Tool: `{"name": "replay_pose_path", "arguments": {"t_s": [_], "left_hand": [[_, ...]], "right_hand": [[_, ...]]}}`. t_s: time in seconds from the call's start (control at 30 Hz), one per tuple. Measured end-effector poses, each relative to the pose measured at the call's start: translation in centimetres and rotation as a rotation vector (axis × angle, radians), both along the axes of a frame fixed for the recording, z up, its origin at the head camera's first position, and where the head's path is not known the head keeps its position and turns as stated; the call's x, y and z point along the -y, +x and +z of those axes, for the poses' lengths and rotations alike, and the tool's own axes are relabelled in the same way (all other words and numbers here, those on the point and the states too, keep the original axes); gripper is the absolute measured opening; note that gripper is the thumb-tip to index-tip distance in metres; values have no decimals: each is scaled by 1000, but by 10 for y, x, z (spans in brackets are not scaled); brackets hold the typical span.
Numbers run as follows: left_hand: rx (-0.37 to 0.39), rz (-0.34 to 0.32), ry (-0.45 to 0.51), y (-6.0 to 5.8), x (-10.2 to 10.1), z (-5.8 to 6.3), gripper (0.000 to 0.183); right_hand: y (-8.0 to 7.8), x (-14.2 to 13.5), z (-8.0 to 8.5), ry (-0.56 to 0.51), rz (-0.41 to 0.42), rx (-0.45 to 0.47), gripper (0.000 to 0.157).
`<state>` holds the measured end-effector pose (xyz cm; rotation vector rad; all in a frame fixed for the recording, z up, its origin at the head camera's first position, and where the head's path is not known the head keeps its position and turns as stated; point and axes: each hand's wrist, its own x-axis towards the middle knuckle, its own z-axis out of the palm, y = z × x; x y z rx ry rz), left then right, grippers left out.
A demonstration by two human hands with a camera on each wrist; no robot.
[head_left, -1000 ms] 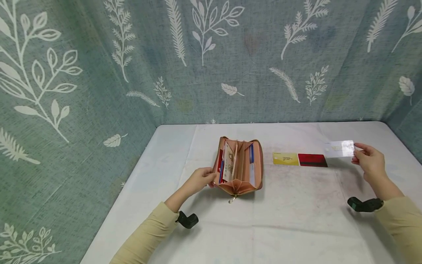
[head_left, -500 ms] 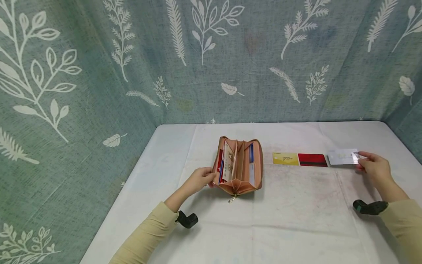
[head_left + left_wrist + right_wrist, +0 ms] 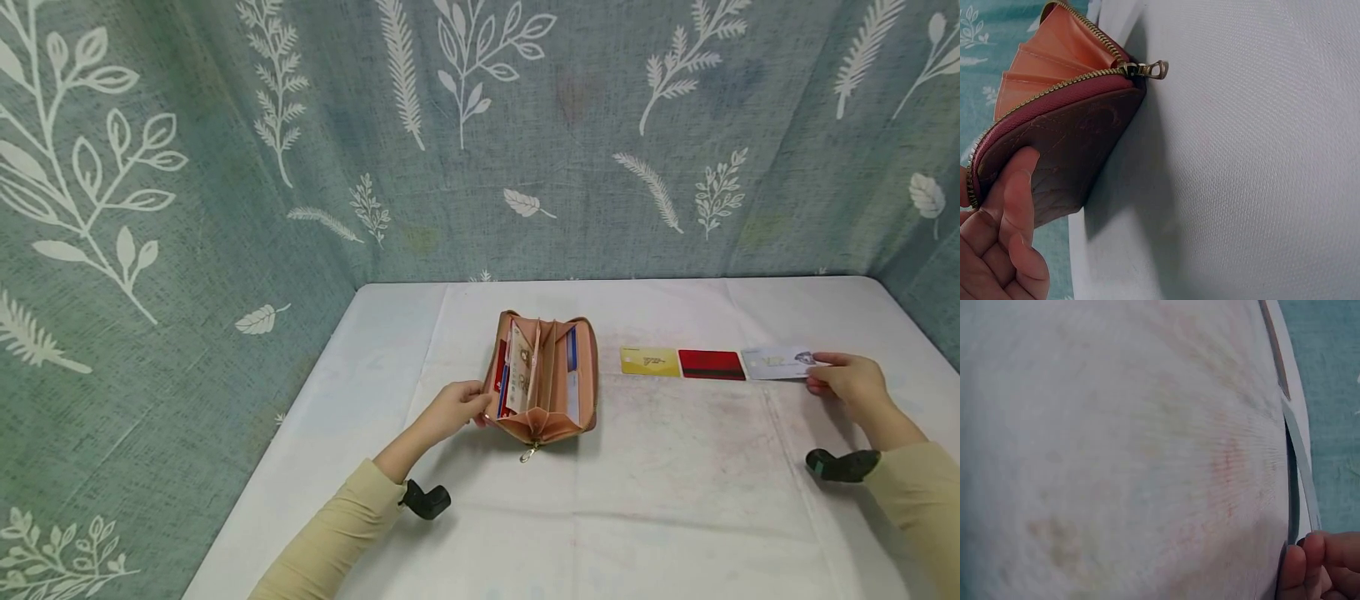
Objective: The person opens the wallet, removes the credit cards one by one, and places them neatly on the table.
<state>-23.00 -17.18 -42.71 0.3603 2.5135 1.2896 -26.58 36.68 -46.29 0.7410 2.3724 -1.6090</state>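
An unzipped pinkish-brown zip-around wallet [image 3: 545, 417] stands on the table in the head view, holding several cards and a banknote [image 3: 519, 371]. My left hand [image 3: 453, 410] pinches its left edge; the left wrist view shows the fingers on the dark quilted outside [image 3: 1060, 144], below the brass zipper pull [image 3: 1155, 70]. To the right, my right hand [image 3: 855, 385] pinches the right end of a whitish card [image 3: 776, 363]. That card's left end lies beside a red card [image 3: 712, 364] with a dark stripe. A yellow card [image 3: 649, 361] lies left of the red one, making a row.
The white-covered table [image 3: 637, 500] ends at a back edge just behind the cards. A green leaf-patterned curtain [image 3: 570, 167] hangs behind it and along the left. Black wrist cameras [image 3: 426, 500] hang below both wrists.
My right hand has lowered the whitish card from above the table to the right end of the row, close to the red card. The left hand and wallet have stayed put.
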Motion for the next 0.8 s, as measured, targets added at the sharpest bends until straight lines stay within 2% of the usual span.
{"name": "replay_pose_path", "arguments": {"t_s": [0.17, 0.37, 0.57, 0.8], "left_hand": [[0, -3, -3, -1, 0, 0, 25], [4, -13, 4, -2, -1, -1, 24], [6, -4, -5, -2, 1, -2, 23], [1, 0, -12, -1, 2, -2, 23]], "right_hand": [[3, 4, -2, 239, 122, -67, 53], [5, 11, 0, 475, 170, -64, 50], [5, 15, 0, 583, 225, -62, 47], [4, 14, -1, 615, 254, -58, 44]]}}
